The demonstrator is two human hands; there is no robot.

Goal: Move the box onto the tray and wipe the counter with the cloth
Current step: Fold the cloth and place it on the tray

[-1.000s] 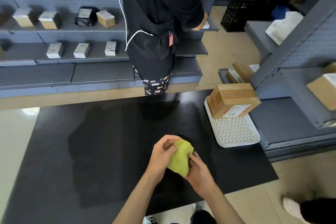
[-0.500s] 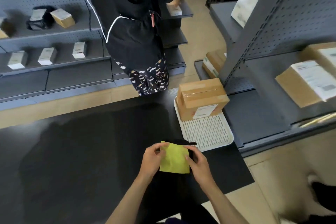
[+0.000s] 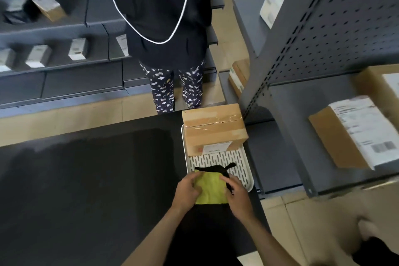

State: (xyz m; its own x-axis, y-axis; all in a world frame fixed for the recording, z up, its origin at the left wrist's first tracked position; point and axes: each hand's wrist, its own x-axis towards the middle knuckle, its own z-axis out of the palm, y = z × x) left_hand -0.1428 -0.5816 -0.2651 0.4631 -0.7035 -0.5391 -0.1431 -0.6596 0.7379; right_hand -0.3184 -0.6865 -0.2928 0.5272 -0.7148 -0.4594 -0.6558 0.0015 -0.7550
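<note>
1. Here we see our left hand [image 3: 187, 192] and our right hand [image 3: 237, 195] together at the near right part of the black table [image 3: 90, 179], holding the yellow-green cloth [image 3: 210, 188] between them.
2. The left fingers [image 3: 194, 181] curl over the cloth's left edge and grip it; the right fingers [image 3: 231, 182] curl over its right edge and grip it too, where a black edging runs under them.
3. The cloth lies flat between the two sets of fingers, its far edge reaching over the near end of the white slotted tray [image 3: 244, 170], its near edge towards our wrists.
4. Just beyond the fingers, the cardboard box [image 3: 213, 127] sits on the far end of the tray, taped across the top, with a label on the side facing us.
5. Beyond the box and to the left of the fingers, a person [image 3: 164, 28] in a dark top and patterned trousers stands at the far edge of the table.
6. To the right of the right fingers, a grey shelving unit [image 3: 313, 49] holds another labelled parcel [image 3: 349, 134].
7. Far off to the left of the left fingers, small boxes [image 3: 77, 48] stand on grey shelves, blurred.
</note>
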